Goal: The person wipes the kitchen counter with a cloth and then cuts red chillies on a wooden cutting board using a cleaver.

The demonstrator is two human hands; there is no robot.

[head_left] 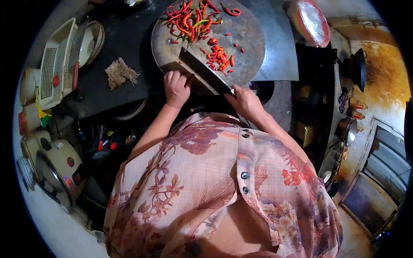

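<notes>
My right hand [247,103] is wrapped round the handle of a cleaver [205,70], whose long blade slants up and left over the near part of a round chopping board [251,32]. My left hand [177,89] is curled at the board's near left edge, beside the blade; whatever its fingertips hold is hidden. Cut chili pieces [220,58] lie on the board beyond the blade. A heap of whole red chilies [189,19], with a greenish one among them, covers the far side. One curved chili [231,10] rests apart on the right.
Left on the dark table are a crumpled brown rag [121,73], a bowl [91,43] and a pale plastic basket [56,64]. A red-rimmed basin [310,23] stands at the far right. A rice cooker [56,163] is at lower left, and a dark wok [358,69] at right.
</notes>
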